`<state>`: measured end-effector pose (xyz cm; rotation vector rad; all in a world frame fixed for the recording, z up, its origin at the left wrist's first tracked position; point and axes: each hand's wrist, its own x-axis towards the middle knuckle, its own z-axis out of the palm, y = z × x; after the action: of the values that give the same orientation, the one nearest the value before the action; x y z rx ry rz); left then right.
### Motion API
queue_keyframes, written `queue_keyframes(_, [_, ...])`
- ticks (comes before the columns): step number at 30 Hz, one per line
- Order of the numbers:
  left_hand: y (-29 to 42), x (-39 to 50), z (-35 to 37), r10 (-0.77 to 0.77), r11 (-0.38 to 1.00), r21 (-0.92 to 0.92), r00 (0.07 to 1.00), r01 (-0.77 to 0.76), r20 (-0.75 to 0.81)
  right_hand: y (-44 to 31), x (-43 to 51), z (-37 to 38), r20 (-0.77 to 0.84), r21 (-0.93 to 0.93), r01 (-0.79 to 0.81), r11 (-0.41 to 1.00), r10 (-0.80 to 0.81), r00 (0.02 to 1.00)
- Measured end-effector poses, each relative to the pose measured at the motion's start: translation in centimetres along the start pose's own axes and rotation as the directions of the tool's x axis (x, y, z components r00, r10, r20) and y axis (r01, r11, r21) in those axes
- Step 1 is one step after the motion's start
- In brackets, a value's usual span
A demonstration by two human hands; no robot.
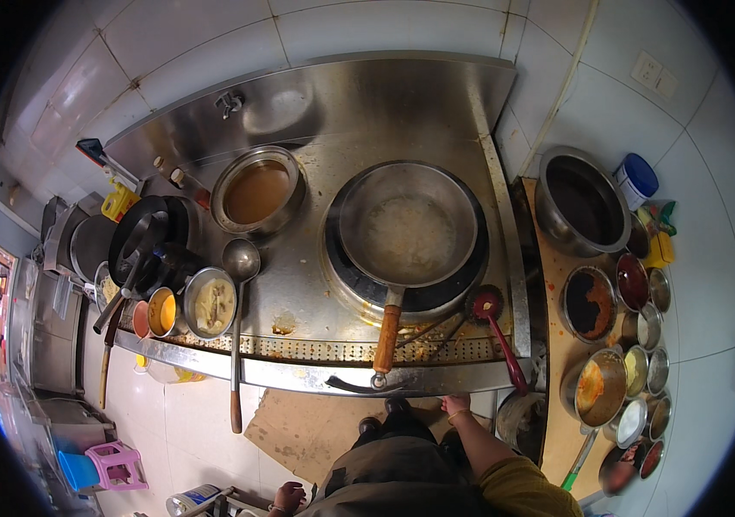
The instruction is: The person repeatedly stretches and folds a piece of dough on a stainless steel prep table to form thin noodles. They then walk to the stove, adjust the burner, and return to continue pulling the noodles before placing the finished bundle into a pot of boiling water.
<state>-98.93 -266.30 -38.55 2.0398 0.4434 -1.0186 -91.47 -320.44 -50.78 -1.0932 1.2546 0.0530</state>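
At the stove's front edge, right of centre, is my right hand, fingers curled; whether it grips something under the edge is hidden. My left hand hangs low beside the apron, fingers loosely bent, holding nothing visible. A metal wok with a wooden handle sits on the round burner, with pale, steaming, cloudy liquid and bits of food inside. To its left stand a pot of brown liquid and a long-handled ladle. A red brush-like tool leans over the stove's right front edge.
Left on the stove are dark pans, a bowl of pale food in liquid and a cup of orange liquid. The right counter bears a large steel pot and several seasoning bowls. Stools stand lower left; cardboard lies on the floor.
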Motion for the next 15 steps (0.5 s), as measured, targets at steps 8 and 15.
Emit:
queue_keyframes(8, [0.1,-0.1,0.0,0.004,1.0,0.022,1.0,-0.004,0.0,0.8,1.0,-0.6,0.054,-0.046,-0.021,0.999,0.023,0.998])
queue_keyframes(15, [0.3,-0.1,-0.1,-0.043,0.999,0.013,0.999,0.043,-0.013,-0.5,-1.0,-0.1,0.034,-0.133,0.026,0.991,-0.021,0.999])
